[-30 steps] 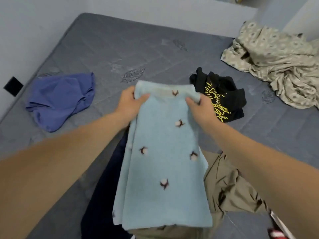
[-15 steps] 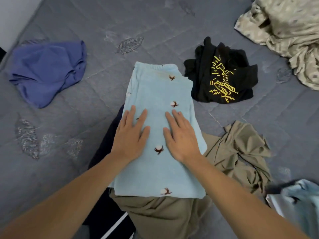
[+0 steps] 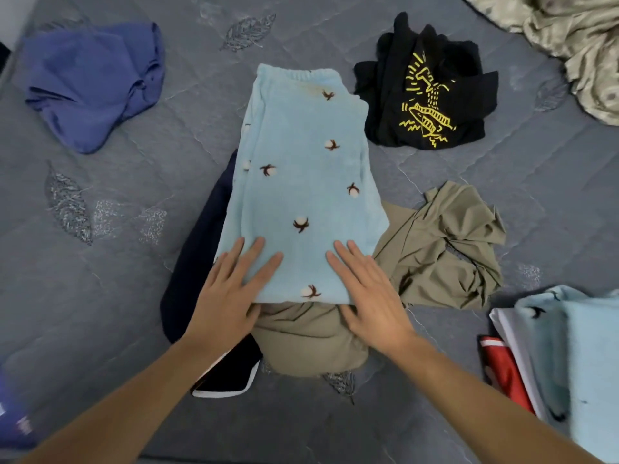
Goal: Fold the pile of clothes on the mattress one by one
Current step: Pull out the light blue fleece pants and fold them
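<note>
Head view shows your left hand [image 3: 231,293] and right hand [image 3: 368,289] lying flat on the near end of the light blue trousers [image 3: 304,182], fingers straight, neither grip closed on anything. You seem to be pressing the cloth smooth so the legs stay stacked for the next fold; that is my reading, not something shown. The trousers lie lengthwise, waistband at the far end, on top of a khaki garment [image 3: 442,249] and a dark navy garment [image 3: 197,249], which bunch beneath and may keep the fold from lying even.

Around them, unfolded pieces wait: a blue garment [image 3: 90,82] at far left, a black shirt with a yellow print [image 3: 425,95] just right of the waistband, and a beige patterned cloth [image 3: 576,45] at the far right corner. A folded stack [image 3: 569,356] sits near right. All rests on a grey quilted mattress [image 3: 100,296] stitched with leaf shapes; a strip of pale wall shows at top left.
</note>
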Available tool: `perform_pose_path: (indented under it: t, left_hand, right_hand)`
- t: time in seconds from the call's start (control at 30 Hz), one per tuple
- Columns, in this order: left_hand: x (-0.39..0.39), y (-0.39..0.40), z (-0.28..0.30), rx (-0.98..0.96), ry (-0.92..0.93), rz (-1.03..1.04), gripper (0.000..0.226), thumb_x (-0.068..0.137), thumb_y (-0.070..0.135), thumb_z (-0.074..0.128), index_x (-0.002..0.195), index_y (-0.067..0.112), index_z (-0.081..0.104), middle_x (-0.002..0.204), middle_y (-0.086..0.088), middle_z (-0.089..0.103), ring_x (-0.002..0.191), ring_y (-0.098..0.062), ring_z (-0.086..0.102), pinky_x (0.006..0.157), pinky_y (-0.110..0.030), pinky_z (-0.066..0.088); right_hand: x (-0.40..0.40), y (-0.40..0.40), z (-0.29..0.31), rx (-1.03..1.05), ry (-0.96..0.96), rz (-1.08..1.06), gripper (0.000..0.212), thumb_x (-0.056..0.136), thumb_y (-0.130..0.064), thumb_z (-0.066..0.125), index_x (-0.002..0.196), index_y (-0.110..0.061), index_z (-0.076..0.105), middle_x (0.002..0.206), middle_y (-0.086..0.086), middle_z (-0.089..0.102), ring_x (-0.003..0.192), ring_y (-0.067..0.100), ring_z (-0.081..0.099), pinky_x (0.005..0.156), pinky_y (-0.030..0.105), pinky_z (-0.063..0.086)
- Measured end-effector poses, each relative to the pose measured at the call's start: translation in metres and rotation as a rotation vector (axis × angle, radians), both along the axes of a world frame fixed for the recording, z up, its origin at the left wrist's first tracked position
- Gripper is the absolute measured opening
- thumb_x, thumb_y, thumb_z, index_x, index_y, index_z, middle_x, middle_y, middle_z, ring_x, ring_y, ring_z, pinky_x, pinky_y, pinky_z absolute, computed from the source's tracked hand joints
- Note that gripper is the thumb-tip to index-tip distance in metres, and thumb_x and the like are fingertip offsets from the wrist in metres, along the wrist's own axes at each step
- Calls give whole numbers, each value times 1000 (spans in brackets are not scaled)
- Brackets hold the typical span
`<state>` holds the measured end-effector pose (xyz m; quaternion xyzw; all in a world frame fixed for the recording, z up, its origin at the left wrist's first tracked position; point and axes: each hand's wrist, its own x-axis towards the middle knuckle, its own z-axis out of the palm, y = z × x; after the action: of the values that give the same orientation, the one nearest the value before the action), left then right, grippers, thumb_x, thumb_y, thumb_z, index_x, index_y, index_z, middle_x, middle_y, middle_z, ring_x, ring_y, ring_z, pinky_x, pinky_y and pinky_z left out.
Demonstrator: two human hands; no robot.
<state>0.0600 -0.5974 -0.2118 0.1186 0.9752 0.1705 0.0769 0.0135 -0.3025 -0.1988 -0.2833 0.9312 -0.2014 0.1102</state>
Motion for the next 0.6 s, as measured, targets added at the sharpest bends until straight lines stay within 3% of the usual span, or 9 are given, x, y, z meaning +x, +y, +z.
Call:
perform_pose_path:
  t: [0.17, 0.33, 0.5, 0.6]
  left_hand:
    - [-17, -5, 17, 47, 79, -13, 95, 73, -14, 74, 156, 21, 46, 163, -3, 40, 149, -33, 39, 113, -49, 43]
    - [-9, 1, 54, 79, 116, 34, 85, 65, -27, 71, 140, 13, 65, 146, -3, 61, 136, -31, 57, 101, -44, 53]
    - [49, 21, 97, 70, 54, 25, 90, 45, -24, 86, 126, 14, 75, 133, 0, 71, 121, -29, 68, 85, -40, 61]
    - [82, 27, 115, 43, -114, -23, 91, 47, -11, 95, 130, 19, 73, 135, 4, 69, 122, -24, 68, 84, -37, 62]
  right_hand:
    - [-15, -8, 19, -32, 27, -24, 76, 84, 5, 68, 155, -12, 46, 164, 6, 40, 156, 26, 28, 124, 52, 30]
    - [-3, -2, 54, -25, 19, -27, 70, 82, 16, 62, 147, -7, 56, 154, 9, 52, 151, 29, 39, 125, 49, 31]
    - [47, 13, 89, 45, -42, 23, 71, 79, 18, 59, 145, -8, 58, 152, 9, 55, 148, 29, 42, 124, 47, 33]
    - [80, 27, 105, 104, -194, 75, 72, 86, 12, 55, 153, -14, 49, 159, 4, 47, 154, 21, 33, 129, 39, 22]
